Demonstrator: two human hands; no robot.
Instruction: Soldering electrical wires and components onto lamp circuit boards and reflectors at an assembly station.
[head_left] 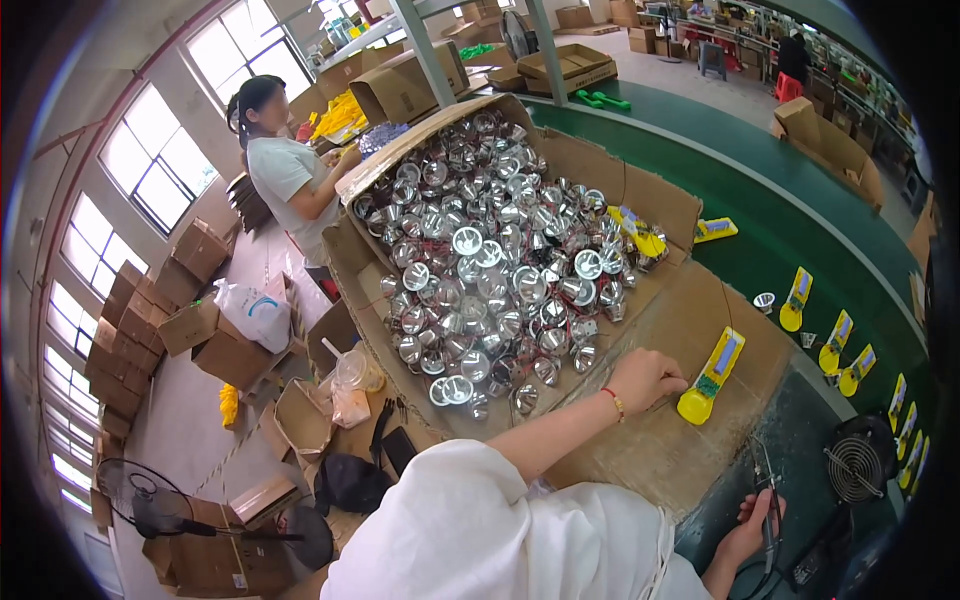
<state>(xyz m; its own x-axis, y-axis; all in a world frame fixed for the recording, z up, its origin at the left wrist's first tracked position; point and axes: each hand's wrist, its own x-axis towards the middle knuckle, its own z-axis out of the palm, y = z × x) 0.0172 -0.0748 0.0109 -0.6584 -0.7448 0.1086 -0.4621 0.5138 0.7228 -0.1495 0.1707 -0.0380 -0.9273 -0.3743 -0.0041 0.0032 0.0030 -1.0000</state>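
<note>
My left hand (648, 380), a bracelet at its wrist, is over the cardboard with its fingers curled together. What they may pinch is too small to make out. Just to its right lies a yellow flashlight housing (715, 375) with a green circuit board and a pale strip inside, apart from the fingers. At the lower right my right hand (755, 515) grips a soldering iron (768, 500), its thin metal tip pointing up and away. Beyond my left hand, a big open carton (355, 280) is heaped with silver reflector cups (500, 260) with red wires.
Several more yellow housings (797, 300) sit along the green conveyor belt (740, 255) at right. A small black fan (858, 462) stands by the iron. A co-worker (285, 165) works at far left. Near my left are a phone (400, 450), a plastic cup (355, 370) and boxes.
</note>
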